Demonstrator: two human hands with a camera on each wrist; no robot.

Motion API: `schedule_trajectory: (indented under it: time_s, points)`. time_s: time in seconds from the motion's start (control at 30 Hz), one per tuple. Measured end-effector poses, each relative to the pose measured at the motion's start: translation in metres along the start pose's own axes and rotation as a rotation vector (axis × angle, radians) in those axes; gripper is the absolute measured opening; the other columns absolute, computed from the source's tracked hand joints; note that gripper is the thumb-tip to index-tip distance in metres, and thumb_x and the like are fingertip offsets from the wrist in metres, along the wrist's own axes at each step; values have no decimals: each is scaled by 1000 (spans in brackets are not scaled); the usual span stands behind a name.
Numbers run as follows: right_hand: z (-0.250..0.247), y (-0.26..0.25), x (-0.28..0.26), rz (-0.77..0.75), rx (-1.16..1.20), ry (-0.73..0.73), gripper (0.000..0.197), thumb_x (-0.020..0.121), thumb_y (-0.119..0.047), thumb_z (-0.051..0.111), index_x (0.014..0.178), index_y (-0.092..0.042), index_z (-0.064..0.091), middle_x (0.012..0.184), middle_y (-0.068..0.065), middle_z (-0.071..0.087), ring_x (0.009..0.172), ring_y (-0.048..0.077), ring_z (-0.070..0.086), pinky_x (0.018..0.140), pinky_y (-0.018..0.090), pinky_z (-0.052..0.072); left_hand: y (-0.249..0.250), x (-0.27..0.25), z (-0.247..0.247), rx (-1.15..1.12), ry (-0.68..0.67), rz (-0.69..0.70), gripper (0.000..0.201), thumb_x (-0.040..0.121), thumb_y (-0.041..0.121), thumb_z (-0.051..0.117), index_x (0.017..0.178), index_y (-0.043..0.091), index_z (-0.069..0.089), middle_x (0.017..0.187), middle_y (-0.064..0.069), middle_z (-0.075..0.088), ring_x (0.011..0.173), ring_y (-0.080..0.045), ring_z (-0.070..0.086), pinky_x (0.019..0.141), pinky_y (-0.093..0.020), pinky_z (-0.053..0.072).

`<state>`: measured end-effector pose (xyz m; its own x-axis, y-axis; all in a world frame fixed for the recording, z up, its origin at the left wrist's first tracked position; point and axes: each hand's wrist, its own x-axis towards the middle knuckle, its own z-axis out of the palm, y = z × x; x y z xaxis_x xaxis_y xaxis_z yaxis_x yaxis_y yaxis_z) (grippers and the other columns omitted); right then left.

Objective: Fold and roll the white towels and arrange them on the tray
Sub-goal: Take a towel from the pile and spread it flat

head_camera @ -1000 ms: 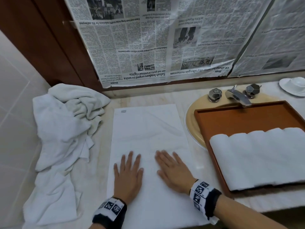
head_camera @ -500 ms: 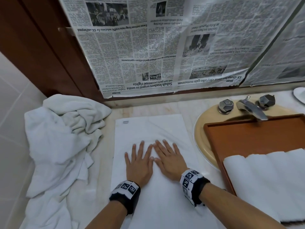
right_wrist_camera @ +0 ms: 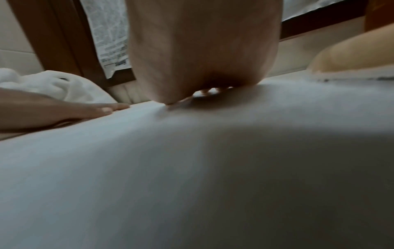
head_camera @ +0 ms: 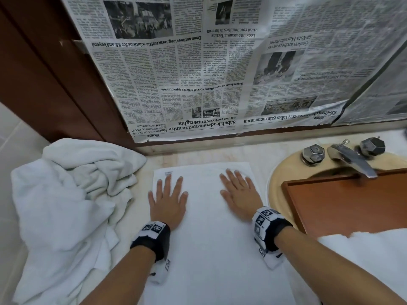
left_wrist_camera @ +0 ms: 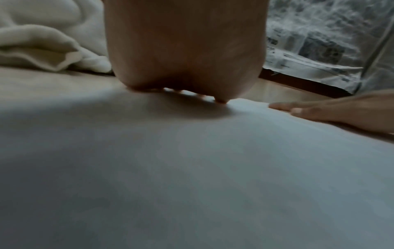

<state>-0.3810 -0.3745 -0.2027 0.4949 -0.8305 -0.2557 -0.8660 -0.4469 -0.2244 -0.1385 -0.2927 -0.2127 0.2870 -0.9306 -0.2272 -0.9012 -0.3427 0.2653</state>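
A white towel [head_camera: 207, 227] lies flat and lengthwise on the marble counter in front of me. My left hand [head_camera: 168, 194] presses palm-down near its far left corner, fingers straight and spread. My right hand [head_camera: 239, 191] presses flat near its far right corner. In the left wrist view the palm [left_wrist_camera: 185, 50] rests on the towel [left_wrist_camera: 192, 168]; the right wrist view shows the same for the right palm [right_wrist_camera: 202, 50] on the towel [right_wrist_camera: 192, 168]. A wooden tray [head_camera: 343, 205] sits over the sink on the right, with rolled white towels [head_camera: 370, 254] at its near end.
A heap of crumpled white towels [head_camera: 66, 205] lies on the counter's left against the tiled wall. The faucet [head_camera: 350, 159] and two knobs stand behind the tray on the beige sink rim [head_camera: 277, 179]. Newspaper [head_camera: 220, 73] covers the wall behind.
Both hands slid away from me along the towel, from its near part to its far end, and have spread apart toward the two far corners.
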Motion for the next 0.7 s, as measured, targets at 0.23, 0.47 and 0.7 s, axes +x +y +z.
schedule_trajectory:
  time_s: [0.23, 0.47, 0.7]
  points:
    - [-11, 3, 12, 93, 14, 2, 63, 101, -55, 2, 157, -27, -9, 161, -8, -21, 151, 16, -17, 121, 45, -12, -9, 7, -10, 40, 12, -115, 66, 100, 59, 13, 159, 32, 1, 167, 6, -8, 153, -26, -11, 121, -55, -6]
    - [-2, -39, 26, -39, -24, -66, 59, 103, -53, 8, 157, -35, -10, 162, -13, -20, 150, 16, -20, 121, 47, -13, 23, 11, -2, 78, -49, 23, 78, 80, 67, -13, 155, 47, -6, 165, 12, -15, 152, -22, -14, 121, -53, -3]
    - [-22, 23, 14, 230, -41, -48, 60, 104, -49, 4, 157, -28, -14, 162, -11, -21, 151, 17, -15, 121, 50, -8, -5, 14, -10, 43, -54, -43, 63, 101, 60, 13, 156, 40, -8, 164, 13, -18, 152, -20, -14, 122, -52, -4]
